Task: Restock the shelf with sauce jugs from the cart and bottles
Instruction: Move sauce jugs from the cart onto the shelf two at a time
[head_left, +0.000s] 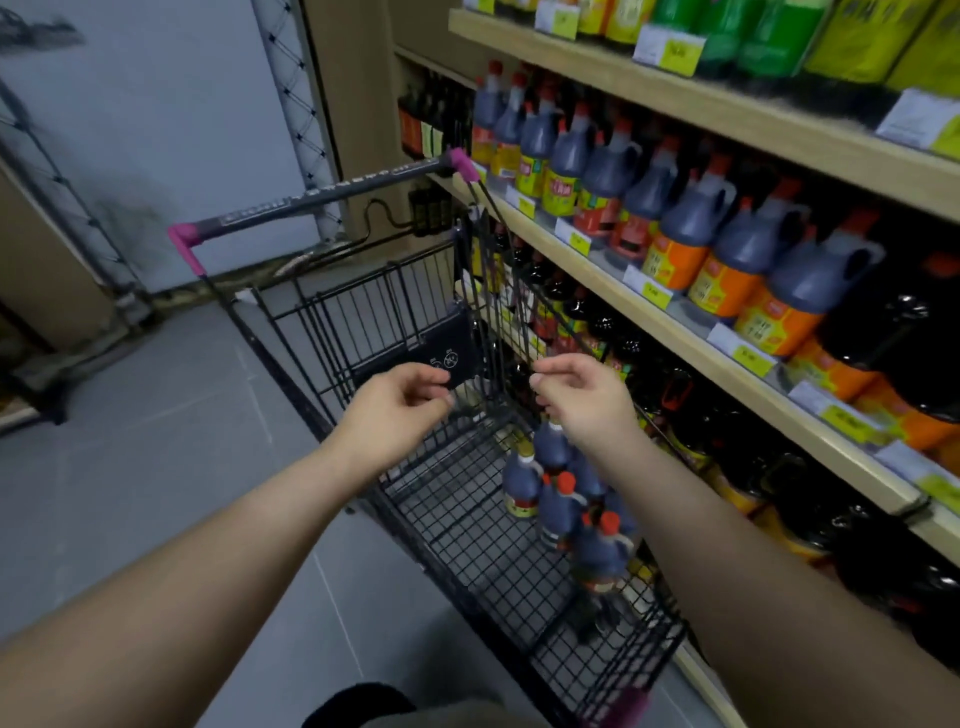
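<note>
Shelf (691, 340) at 2 o'clock nearly full; several sauce jugs (558, 512) remain in cart (457, 519); left hand (397, 413), right hand (584, 400) loosely curled, empty.

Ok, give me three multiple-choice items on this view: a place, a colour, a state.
1. Where are the sauce jugs in the cart? A on the floor; B in its basket, nearest the shelf; C on a pallet.
2. Handle grip colour? A green; B pink; C white.
3. Left hand and right hand? A both hold jugs; B left holds one; C neither holds one.
B: they stand along the shelf-side wall. B: the grip is pink. C: both hover over the cart, gripping no jug.
</note>
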